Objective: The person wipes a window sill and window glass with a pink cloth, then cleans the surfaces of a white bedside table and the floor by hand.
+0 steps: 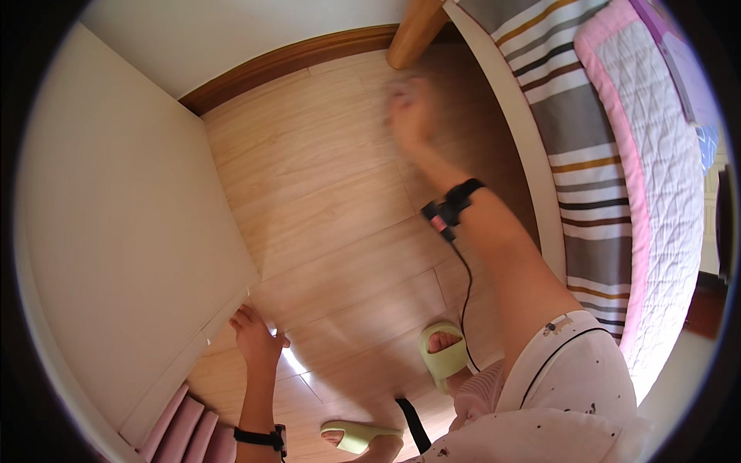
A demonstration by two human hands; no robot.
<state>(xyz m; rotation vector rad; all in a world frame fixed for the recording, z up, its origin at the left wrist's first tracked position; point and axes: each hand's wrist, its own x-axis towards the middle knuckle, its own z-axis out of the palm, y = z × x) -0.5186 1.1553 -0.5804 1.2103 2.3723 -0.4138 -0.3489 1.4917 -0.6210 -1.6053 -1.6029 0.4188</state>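
My right hand point(412, 110) reaches low over the wood-look floor point(324, 191), near the foot of a round wooden bed leg point(414, 35). It is motion-blurred, with the fingers curled; whether they hold something cannot be made out. My left hand point(257, 335) is down at the lower edge of a white cabinet panel point(139, 191), its fingers partly behind that edge and the thumb apart. Something small and whitish shows beside the thumb, too unclear to name. Each forearm wears a black strap with a small device and a cable.
The bed with a striped cover point(596, 191) and quilted pad point(666, 231) stands at the right. A brown baseboard point(289, 61) runs along the far wall. Pink pleated fabric point(185, 428) hangs at lower left. My feet in green slippers point(446, 356) are near the bottom.
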